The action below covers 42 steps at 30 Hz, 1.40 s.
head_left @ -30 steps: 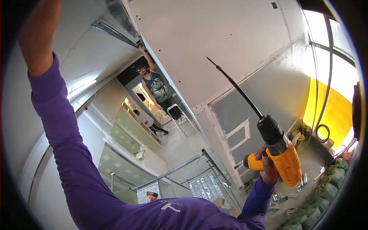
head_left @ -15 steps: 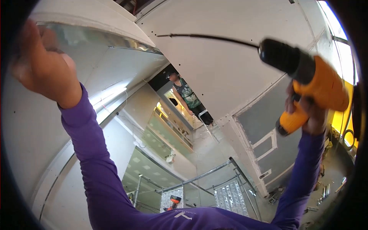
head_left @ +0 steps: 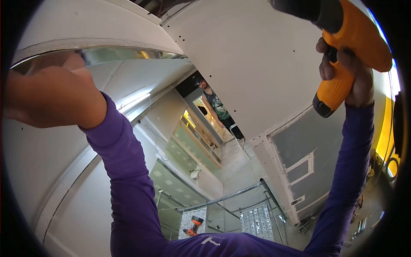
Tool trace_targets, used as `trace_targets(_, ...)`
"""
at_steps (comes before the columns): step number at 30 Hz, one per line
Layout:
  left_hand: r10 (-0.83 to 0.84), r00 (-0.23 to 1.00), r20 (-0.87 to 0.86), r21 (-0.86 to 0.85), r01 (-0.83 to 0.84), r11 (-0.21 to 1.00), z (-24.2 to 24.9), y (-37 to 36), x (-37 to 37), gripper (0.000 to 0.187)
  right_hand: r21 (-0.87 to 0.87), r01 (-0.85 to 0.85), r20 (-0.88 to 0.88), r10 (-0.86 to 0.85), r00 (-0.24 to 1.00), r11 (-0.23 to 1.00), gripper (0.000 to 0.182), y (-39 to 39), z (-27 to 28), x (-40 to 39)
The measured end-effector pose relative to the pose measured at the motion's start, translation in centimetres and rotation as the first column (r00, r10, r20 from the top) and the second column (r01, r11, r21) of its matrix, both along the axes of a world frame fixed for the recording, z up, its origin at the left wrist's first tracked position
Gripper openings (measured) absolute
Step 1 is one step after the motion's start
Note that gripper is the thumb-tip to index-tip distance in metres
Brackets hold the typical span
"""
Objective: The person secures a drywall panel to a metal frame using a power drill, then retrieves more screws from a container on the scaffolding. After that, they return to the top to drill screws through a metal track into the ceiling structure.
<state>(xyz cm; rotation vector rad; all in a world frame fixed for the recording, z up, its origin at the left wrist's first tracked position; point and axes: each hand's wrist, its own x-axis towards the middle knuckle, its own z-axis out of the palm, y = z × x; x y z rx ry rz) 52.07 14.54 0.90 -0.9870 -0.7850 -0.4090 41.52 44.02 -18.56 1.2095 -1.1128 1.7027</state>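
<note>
In my right hand (head_left: 353, 73) is the grip of an orange and black drill (head_left: 361, 38), raised at the upper right, its front end running out of view at the top. My left hand (head_left: 51, 92) is up at the left by a shiny metal strip (head_left: 124, 53) along a panel edge. Its fingers are mostly hidden behind the back of the hand, so what they hold, if anything, cannot be made out. A white board (head_left: 248, 55) with small dark dots spans the area between the hands.
Below me are scaffold rails (head_left: 233, 195) and perforated platforms (head_left: 257, 222). An orange and black drill (head_left: 195, 225) lies on one platform. Another person (head_left: 216, 105) stands beyond the board, near a doorway. A lit tube (head_left: 135, 102) shows at the left.
My right hand and the drill have moved up, taking the long bit out of view. My left hand has shifted lower and turned beside the metal strip. The other person's head has turned.
</note>
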Motion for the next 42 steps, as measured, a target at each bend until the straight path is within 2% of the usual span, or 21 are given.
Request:
trace_targets(4, -0.045, 0.998, 0.033, 0.042, 0.044, 0.998, -0.9, 1.2, 0.1, 0.077, -0.001, -0.015, 0.036, 0.015, 0.999, 1.0, 0.047, -0.3, -0.3, -0.3)
trace_targets(10, -0.087, 0.993, 0.082, 0.09, 0.08, 0.993, -2.0, 2.2, 1.0, 0.085, 0.075, -0.025, -0.008, 0.026, 1.0, 0.997, 0.048, 0.5, 1.2, -1.2)
trace_targets(12, -0.033, 0.999, -0.024, 0.029, 0.034, 0.999, -1.6, 2.0, 0.5, 0.088, 0.107, -0.062, -0.015, 0.064, 0.998, 0.992, 0.049, 1.4, 1.6, -1.9)
trace_targets(22, -0.05, 0.995, 0.081, 0.026, 0.048, 0.998, 1.7, 0.0, -0.4, 0.079, 0.151, -0.121, -0.019, 0.125, 0.992, 0.981, 0.05, 2.8, 2.0, -3.6)
trace_targets(28, -0.099, 0.985, 0.14, 0.048, 0.093, 0.995, 2.6, -1.4, -0.1, 0.075, 0.016, -0.035, 0.015, 0.035, 0.999, 0.999, 0.052, 0.9, -0.5, -1.6)
trace_targets(31, -0.128, 0.977, 0.172, 0.067, 0.118, 0.991, 2.8, -2.0, 0.2, 0.072, -0.06, -0.067, 0.042, 0.069, 0.997, 0.996, 0.053, -0.1, -2.3, -0.2)
trace_targets(34, -0.138, 0.99, 0.032, 0.122, 0.133, 0.984, 1.6, -1.7, 0.1, 0.059, -0.124, -0.049, 0.059, 0.056, 0.997, 0.991, 0.056, -0.9, -4.1, 1.4)
trace_targets(37, -0.014, 0.989, -0.149, -0.015, 0.012, 1.0, 2.9, -3.4, -0.7, 0.045, -0.198, -0.037, 0.052, 0.048, 0.998, 0.979, 0.053, -1.8, -5.0, 4.0)
trace_targets(39, -0.243, 0.97, 0.017, -0.158, 0.243, 0.957, 1.8, -1.7, 0.2, 0.044, -0.218, -0.05, 0.054, 0.064, 0.996, 0.975, 0.053, -1.9, -5.0, 5.3)
trace_targets(41, -0.293, 0.954, 0.059, -0.211, 0.298, 0.931, 1.5, -1.2, 0.5, 0.044, -0.222, -0.064, 0.069, 0.081, 0.994, 0.973, 0.052, -2.0, -5.4, 6.4)
trace_targets(42, -0.248, 0.969, 0.003, -0.198, 0.243, 0.95, 1.7, -1.6, 0.1, 0.045, -0.208, -0.037, 0.093, 0.057, 0.994, 0.977, 0.05, -1.8, -5.4, 6.8)
